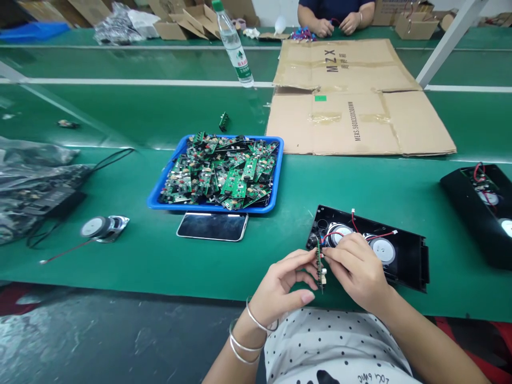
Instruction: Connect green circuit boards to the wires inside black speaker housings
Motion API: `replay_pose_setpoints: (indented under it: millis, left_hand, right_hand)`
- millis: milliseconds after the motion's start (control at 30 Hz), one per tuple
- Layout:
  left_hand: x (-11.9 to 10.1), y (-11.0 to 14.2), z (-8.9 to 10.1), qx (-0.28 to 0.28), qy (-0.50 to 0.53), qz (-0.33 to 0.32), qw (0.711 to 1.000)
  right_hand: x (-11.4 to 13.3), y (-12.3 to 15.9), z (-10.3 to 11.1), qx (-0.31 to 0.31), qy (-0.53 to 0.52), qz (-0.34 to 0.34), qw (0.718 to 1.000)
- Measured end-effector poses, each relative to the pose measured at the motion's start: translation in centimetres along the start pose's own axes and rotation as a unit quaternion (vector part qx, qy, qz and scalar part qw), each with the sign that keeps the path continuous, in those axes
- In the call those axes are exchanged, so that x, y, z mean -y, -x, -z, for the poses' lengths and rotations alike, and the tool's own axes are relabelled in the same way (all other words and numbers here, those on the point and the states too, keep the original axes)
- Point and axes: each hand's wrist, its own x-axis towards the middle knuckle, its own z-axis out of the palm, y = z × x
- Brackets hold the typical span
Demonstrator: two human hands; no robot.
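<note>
Upright between my hands is a small green circuit board (320, 269), seen nearly edge-on. The fingers of my left hand (290, 280) are curled against its left face, thumb low. My right hand (358, 269) pinches at the board's upper right side, where a red wire runs from the speaker housing; the fingertips partly hide the contact. Behind my right hand lies the black speaker housing (408, 261), with two round speakers fitted inside. One speaker (383, 250) shows its white back, and thin wires with white plugs stick up.
A blue tray (216, 207) heaped with circuit boards stands behind a phone (212, 226). A loose speaker (98, 228) and plastic-bagged parts (36, 186) lie left. Another black housing (480, 213) sits right. Flattened cardboard (356, 117) and a water bottle (236, 48) are farther back, near another person's hands (336, 25).
</note>
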Motion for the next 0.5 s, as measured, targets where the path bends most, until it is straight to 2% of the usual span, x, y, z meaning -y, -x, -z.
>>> replay_pose_setpoints:
  millis: [133, 267, 400, 500]
  left_hand:
    - [-0.3, -0.3, -0.8, 0.040, -0.030, -0.028, 0.998]
    - [-0.4, -0.7, -1.4, 0.039, -0.055, -0.040, 0.997]
    - [-0.6, -0.6, -1.9, -0.036, -0.149, -0.030, 0.988]
    - [-0.7, -0.5, -2.5, -0.120, -0.252, -0.011, 0.960]
  right_hand:
    - [0.0, -0.2, 0.7, 0.004, -0.028, -0.072, 0.997]
    - [-0.4, -0.2, 1.2, 0.014, -0.045, -0.091, 0.995]
    - [-0.5, 0.3, 1.1, 0.000, 0.027, -0.063, 0.998]
    - [0.1, 0.4, 0.6, 0.000, 0.115, -0.011, 0.993]
